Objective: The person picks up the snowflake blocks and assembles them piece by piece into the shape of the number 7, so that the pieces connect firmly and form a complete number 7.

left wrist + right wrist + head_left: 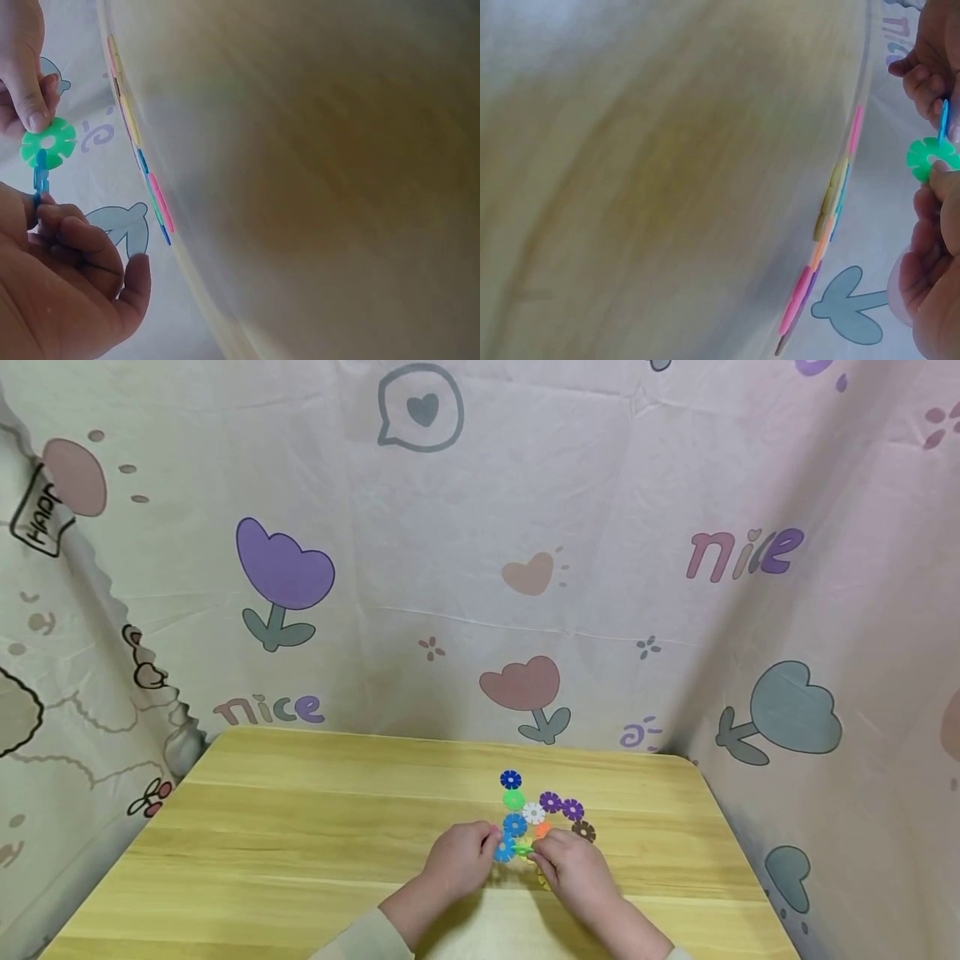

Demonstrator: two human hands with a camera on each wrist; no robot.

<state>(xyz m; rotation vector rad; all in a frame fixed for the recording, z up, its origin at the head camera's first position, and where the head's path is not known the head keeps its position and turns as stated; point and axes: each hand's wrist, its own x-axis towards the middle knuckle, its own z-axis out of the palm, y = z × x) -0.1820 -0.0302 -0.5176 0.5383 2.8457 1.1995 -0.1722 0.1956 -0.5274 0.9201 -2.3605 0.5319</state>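
Currently, left hand (465, 857) pinches blue disc (507, 851); right hand (579, 870) pinches green disc (63, 136). Both discs meet at rims, set crosswise, held above table (300, 827) between hands. On table beyond: navy disc (511, 775), white disc (528, 814), purple discs (551, 797); brown disc (587, 828) near right hand.

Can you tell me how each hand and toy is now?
Left hand, pinching the blue disc
Right hand, pinching the green disc
Blue disc, held, touching green disc
Green disc, held; whether slotted in, can't tell
White disc, lying on the table
Other discs, lying on the table
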